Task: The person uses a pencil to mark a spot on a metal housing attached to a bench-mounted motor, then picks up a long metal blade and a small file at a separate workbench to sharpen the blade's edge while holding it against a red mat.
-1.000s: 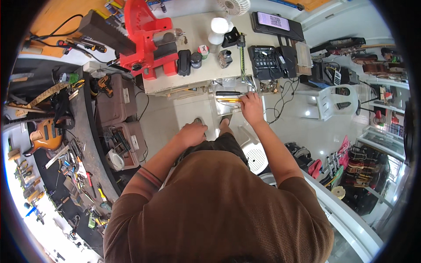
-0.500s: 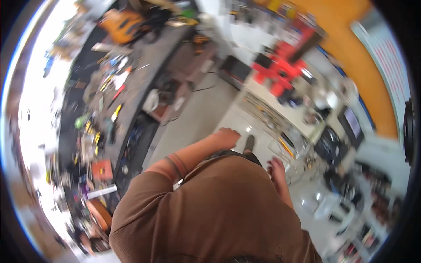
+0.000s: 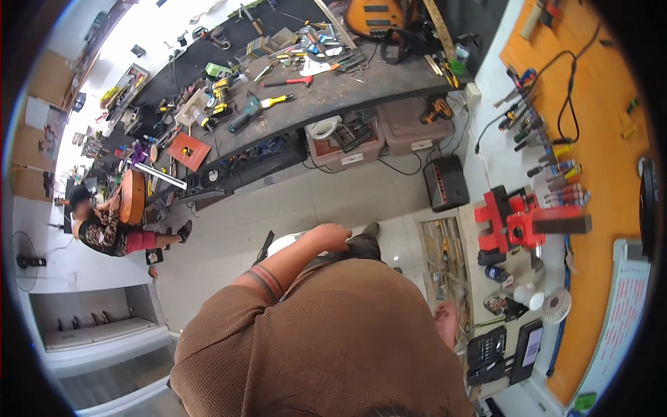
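My left hand [image 3: 333, 237] hangs in front of my body above the tiled floor, seen from its back. Its fingers point down and are mostly hidden, and no object shows in it. Low at my right side is my right hand [image 3: 446, 322], its fingers loosely bent and apart with nothing visible between them. Nearest to it is a long tray of tools [image 3: 426, 240] beside the right-hand bench. On that bench stands a red vise [image 3: 517, 226], away from both hands. A black open tool case [image 3: 486, 356] lies close to the right hand.
A long dark workbench [image 3: 319, 104] carries a cordless drill [image 3: 248, 113], a red-handled hammer [image 3: 295, 81] and an electric guitar [image 3: 375, 19]. Below stand plastic bins [image 3: 347, 156] and a black amplifier [image 3: 445, 183]. At far left a seated person [image 3: 104, 226] holds an acoustic guitar [image 3: 132, 197].
My view has turned left, bringing the long bench across the top and the seated person clearly into sight. My right hand sits lower in the picture; my left is nearly level with my waist still.
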`<action>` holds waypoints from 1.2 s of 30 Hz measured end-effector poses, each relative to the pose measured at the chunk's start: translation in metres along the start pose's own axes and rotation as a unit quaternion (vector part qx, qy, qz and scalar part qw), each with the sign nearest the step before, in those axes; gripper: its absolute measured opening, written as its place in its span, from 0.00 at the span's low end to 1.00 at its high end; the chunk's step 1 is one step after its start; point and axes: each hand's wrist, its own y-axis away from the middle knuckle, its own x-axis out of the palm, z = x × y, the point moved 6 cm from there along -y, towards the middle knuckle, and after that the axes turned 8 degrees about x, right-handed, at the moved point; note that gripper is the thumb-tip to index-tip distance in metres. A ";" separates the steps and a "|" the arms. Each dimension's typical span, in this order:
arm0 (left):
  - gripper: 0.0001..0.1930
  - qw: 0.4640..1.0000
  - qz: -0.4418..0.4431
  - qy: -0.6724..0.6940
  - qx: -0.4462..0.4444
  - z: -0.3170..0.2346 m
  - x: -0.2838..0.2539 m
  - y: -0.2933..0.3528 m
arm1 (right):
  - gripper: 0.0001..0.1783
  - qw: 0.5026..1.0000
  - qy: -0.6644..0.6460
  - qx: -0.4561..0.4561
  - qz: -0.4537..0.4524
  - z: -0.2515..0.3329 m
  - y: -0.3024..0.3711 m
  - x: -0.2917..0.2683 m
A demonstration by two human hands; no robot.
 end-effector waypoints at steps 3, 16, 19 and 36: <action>0.29 0.998 0.023 0.039 -0.046 0.033 -0.005 0.005 | 0.18 0.980 0.189 -0.056 0.014 0.003 -0.004 0.058; 0.26 0.978 -0.152 0.131 -0.057 0.208 -0.157 0.026 | 0.13 0.847 0.526 -0.075 0.021 0.105 -0.117 0.445; 0.26 0.966 -0.195 0.129 -0.108 0.251 -0.182 0.057 | 0.13 0.818 0.562 -0.107 0.064 0.123 -0.137 0.558; 0.11 0.631 -0.597 0.343 -0.357 0.318 -0.176 0.221 | 0.16 0.406 0.704 -0.511 0.281 0.025 -0.279 1.192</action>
